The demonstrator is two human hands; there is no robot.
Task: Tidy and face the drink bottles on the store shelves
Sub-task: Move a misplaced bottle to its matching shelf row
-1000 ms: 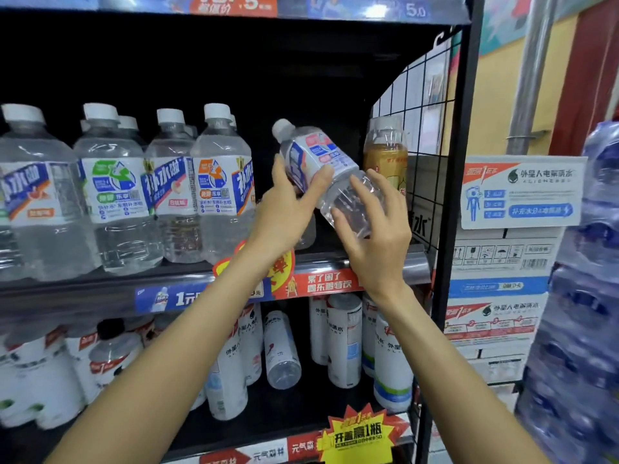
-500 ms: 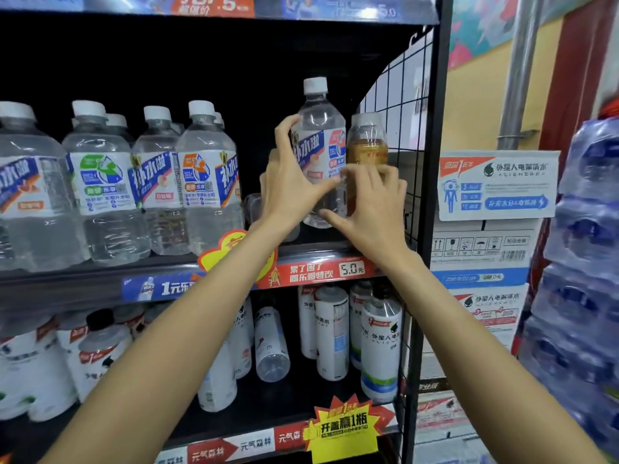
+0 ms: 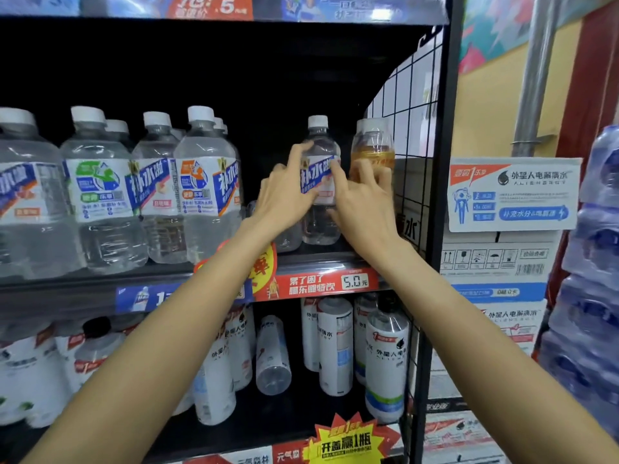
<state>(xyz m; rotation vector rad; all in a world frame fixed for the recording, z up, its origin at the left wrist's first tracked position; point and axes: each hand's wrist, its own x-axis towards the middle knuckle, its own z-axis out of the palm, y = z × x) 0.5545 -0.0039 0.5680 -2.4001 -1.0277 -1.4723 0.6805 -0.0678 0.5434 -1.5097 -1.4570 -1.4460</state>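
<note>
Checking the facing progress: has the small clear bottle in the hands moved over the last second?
Yes. The small clear bottle went from tilted in the air to upright on the shelf, beside the amber bottle.

Shelf price tag (image 3: 355,281) reads "5.0"; bottle label (image 3: 316,174) "补水啦".

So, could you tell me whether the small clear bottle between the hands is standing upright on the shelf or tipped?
Upright: the small clear bottle has its white cap straight above its base, which rests on the shelf.
</note>
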